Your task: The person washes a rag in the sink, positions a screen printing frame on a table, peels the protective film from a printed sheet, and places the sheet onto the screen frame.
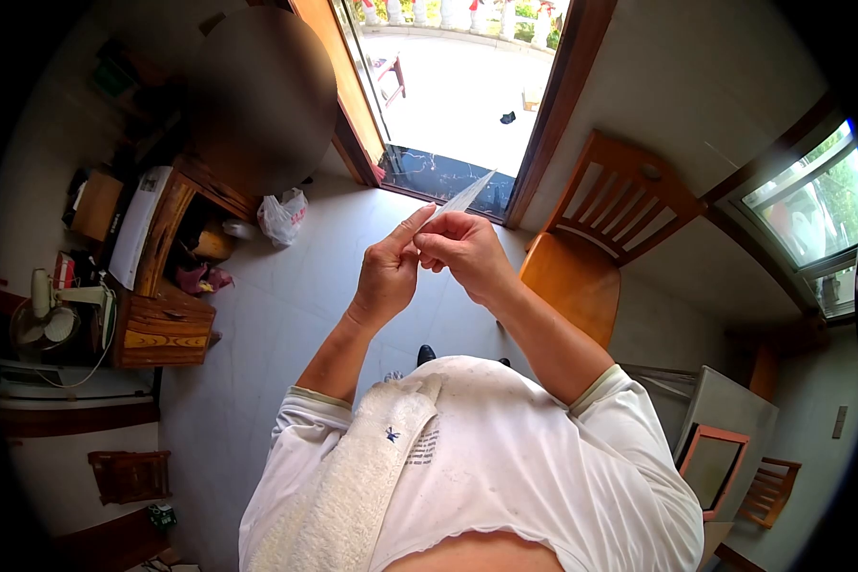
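A thin, pale, pointed strip sticks up and to the right from between my two hands, in front of the dark doorstep. My left hand is closed at its lower left end, with the index finger reaching along toward the other hand. My right hand pinches close to the same end, its fingers curled in. Both hands meet at the fingertips in front of my chest. What exactly lies between the fingertips is hidden.
An open doorway leads outside ahead. To the right stands a wooden chair. Wooden cabinet, fan and white plastic bag are on the left. A towel hangs over my shirt.
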Action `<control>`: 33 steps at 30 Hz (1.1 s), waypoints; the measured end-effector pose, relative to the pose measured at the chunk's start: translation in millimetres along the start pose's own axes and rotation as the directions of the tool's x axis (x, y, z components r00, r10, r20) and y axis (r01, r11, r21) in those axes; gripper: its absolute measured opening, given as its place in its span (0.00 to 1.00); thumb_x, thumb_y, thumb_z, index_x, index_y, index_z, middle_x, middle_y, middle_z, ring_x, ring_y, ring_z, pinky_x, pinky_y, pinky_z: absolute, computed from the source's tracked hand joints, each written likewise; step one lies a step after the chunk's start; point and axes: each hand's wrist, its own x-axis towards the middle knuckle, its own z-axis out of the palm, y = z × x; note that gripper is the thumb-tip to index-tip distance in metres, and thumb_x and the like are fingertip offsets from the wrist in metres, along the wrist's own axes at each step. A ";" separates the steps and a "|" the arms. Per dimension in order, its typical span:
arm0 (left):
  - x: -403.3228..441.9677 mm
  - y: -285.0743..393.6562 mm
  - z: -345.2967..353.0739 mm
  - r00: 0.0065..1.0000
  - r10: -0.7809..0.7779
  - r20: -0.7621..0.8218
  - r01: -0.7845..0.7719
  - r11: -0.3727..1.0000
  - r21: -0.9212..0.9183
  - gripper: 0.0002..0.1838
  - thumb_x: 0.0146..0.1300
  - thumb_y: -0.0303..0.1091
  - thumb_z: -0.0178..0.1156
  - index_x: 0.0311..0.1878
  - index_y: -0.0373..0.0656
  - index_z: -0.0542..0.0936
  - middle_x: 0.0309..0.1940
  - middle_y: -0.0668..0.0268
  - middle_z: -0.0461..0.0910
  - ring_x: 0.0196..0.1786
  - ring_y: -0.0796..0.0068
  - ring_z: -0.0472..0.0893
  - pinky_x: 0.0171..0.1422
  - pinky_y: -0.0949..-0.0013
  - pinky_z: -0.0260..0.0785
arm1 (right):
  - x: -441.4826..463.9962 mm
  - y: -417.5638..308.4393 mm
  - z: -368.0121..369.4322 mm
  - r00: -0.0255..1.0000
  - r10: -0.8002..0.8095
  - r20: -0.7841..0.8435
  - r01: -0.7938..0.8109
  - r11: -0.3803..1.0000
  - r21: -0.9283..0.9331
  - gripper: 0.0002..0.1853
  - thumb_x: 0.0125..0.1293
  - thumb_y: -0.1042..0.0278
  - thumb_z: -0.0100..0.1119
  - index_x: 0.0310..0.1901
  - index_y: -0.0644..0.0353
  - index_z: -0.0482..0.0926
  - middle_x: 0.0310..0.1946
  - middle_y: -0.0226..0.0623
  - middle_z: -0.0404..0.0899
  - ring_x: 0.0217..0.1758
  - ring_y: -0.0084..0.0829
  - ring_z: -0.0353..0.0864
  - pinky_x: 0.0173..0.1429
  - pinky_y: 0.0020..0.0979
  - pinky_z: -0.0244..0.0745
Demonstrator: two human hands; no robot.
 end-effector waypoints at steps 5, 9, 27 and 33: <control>0.6 5.4 1.3 0.999 0.040 -0.019 -0.040 0.999 0.009 0.24 0.63 0.17 0.44 0.62 0.42 0.71 0.44 0.62 0.80 0.40 0.81 0.76 0.47 0.76 0.72 | 2.6 5.0 0.2 1.000 0.011 -0.011 -0.010 0.995 0.103 0.04 0.57 0.74 0.58 0.29 0.65 0.78 0.24 0.35 0.78 0.25 0.21 0.74 0.30 0.22 0.71; 2.1 1.2 -0.1 1.000 -0.001 -0.025 -0.001 0.995 -0.099 0.23 0.64 0.18 0.44 0.63 0.40 0.69 0.47 0.58 0.79 0.44 0.78 0.78 0.50 0.74 0.73 | 4.5 7.1 2.1 1.000 0.004 -0.024 -0.001 0.990 0.141 0.03 0.57 0.74 0.58 0.29 0.64 0.78 0.23 0.33 0.77 0.25 0.20 0.74 0.30 0.21 0.70; 10.9 12.3 -31.9 0.954 -0.285 -0.096 0.194 0.828 -0.527 0.21 0.71 0.40 0.46 0.58 0.33 0.71 0.54 0.48 0.74 0.57 0.54 0.75 0.55 0.56 0.73 | 14.0 34.4 -8.0 0.996 0.039 -0.080 -0.044 0.997 -0.064 0.03 0.57 0.74 0.57 0.27 0.60 0.78 0.21 0.29 0.75 0.25 0.19 0.72 0.30 0.21 0.69; 21.1 15.8 -78.4 0.882 -0.371 -0.291 0.078 0.724 -0.686 0.17 0.71 0.38 0.44 0.53 0.36 0.75 0.54 0.49 0.74 0.58 0.50 0.74 0.59 0.42 0.67 | 8.7 90.7 -46.2 0.934 0.218 -0.282 -0.258 0.959 -0.114 0.05 0.51 0.70 0.55 0.23 0.60 0.76 0.18 0.27 0.72 0.22 0.19 0.69 0.25 0.22 0.66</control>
